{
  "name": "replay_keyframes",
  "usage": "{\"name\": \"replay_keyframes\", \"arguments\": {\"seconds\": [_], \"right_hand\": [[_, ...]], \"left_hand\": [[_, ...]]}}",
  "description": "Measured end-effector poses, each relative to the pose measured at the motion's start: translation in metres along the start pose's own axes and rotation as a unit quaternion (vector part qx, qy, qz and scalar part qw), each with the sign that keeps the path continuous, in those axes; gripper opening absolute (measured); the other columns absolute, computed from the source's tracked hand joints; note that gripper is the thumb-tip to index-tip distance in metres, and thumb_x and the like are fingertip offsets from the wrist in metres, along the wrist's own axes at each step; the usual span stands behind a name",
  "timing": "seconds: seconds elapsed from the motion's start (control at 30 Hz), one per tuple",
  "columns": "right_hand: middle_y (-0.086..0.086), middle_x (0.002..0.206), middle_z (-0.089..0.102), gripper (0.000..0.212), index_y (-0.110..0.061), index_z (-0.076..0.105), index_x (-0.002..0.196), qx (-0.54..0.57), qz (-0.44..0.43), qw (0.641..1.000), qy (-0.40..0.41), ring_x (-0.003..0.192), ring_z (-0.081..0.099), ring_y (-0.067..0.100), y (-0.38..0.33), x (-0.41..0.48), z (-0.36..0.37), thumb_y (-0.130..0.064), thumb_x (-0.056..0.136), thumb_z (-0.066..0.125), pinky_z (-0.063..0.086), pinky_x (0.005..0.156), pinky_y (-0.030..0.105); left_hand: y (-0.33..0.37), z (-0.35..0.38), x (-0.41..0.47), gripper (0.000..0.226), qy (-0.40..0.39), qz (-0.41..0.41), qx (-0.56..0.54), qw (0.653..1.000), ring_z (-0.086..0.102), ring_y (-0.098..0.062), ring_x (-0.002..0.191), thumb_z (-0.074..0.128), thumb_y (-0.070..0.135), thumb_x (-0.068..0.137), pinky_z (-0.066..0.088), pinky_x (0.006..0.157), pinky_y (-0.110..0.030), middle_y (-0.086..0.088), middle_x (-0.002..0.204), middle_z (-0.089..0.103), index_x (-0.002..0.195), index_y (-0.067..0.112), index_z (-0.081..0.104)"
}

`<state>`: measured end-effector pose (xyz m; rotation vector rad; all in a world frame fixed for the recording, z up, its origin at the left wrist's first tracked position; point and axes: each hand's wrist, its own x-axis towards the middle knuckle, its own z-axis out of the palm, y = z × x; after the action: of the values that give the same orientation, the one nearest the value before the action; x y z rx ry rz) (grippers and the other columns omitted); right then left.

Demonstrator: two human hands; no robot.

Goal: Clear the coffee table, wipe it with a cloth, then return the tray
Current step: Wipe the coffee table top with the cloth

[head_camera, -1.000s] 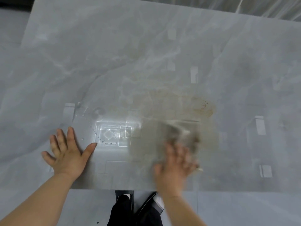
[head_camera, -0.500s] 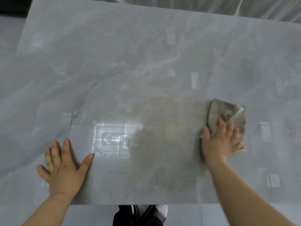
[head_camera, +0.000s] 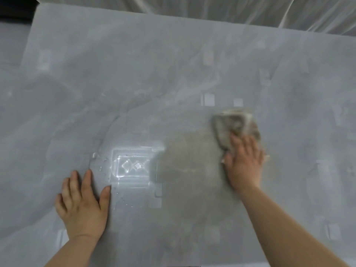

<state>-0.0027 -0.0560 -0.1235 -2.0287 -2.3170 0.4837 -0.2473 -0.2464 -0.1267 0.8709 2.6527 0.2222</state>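
Note:
A grey marble-look coffee table (head_camera: 134, 74) fills the view. My right hand (head_camera: 243, 160) presses flat on a crumpled grey-beige cloth (head_camera: 234, 125) right of centre, with the cloth sticking out past my fingertips. A dull brownish smear (head_camera: 188, 162) spreads over the table to the left of the cloth. Near the front left, my left hand (head_camera: 82, 203) lies palm down on the tabletop with its fingers spread and holds nothing. No tray is in view.
A bright reflection of a ceiling light (head_camera: 133, 164) and a few water drops (head_camera: 95, 156) sit between my hands. Pale sheer curtain fabric (head_camera: 231, 10) hangs beyond the table's far edge. Grey floor (head_camera: 11, 45) shows at the far left.
My right hand swept the cloth from the front middle out to the right, then slightly back left and away from me. The brown stain has thinned. My left hand stays planted.

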Motion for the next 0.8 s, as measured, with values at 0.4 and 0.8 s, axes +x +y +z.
{"name": "replay_keyframes", "arguments": {"seconds": [0.4, 0.8], "right_hand": [[-0.009, 0.121, 0.064, 0.043, -0.036, 0.066, 0.103, -0.068, -0.266, 0.959, -0.069, 0.111, 0.061, 0.023, -0.128, -0.06, 0.032, -0.04, 0.061, 0.063, 0.04, 0.095, 0.053], [0.005, 0.152, 0.024, 0.064, -0.03, 0.038, 0.135, 0.062, -0.004, 0.998, -0.019, 0.142, 0.005, 0.025, -0.058, -0.068, 0.025, -0.049, 0.075, 0.031, -0.02, 0.108, 0.03]], "left_hand": [[-0.001, 0.001, 0.002, 0.081, 0.003, -0.008, 0.008, 1.0, 0.023, -0.041, 0.134, 0.02, 0.054, 0.071, 0.011, 0.106, -0.051, -0.026, 0.143, 0.033, 0.13, 0.003, 0.041], [-0.001, 0.0, 0.001, 0.079, 0.009, 0.004, 0.019, 1.0, 0.021, -0.04, 0.135, 0.017, 0.054, 0.075, 0.004, 0.105, -0.037, -0.026, 0.144, 0.031, 0.132, 0.003, 0.039]]}}
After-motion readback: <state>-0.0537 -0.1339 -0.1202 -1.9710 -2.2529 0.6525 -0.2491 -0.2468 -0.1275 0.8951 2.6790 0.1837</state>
